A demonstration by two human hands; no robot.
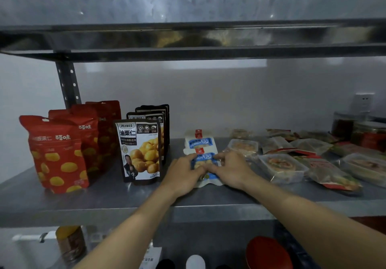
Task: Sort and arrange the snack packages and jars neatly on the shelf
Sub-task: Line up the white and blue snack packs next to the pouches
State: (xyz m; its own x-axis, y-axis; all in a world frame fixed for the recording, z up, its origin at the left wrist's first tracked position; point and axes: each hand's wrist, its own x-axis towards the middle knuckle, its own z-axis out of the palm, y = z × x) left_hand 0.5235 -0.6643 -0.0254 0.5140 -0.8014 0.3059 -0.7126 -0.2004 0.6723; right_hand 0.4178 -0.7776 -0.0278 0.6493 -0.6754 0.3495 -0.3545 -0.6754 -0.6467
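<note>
Blue peanut packet (pixel 205 165) gets pinned flat on the metal shelf (pixel 125 197), both hands on it.

It's pressed down by the left hand (pixel 183 173) and right hand (pixel 231 169), fingers curled over its edges. A matching packet (pixel 199 141) is lying just behind it, black chestnut pouches (pixel 141 150) are stood upright just left of it, and clear trays (pixel 281 167) are scattered to its right.

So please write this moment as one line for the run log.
step: aligning blue-and-white peanut snack packet | left hand: on packet | right hand: on packet | place: grey metal shelf, beside black-and-white chestnut pouch
</note>
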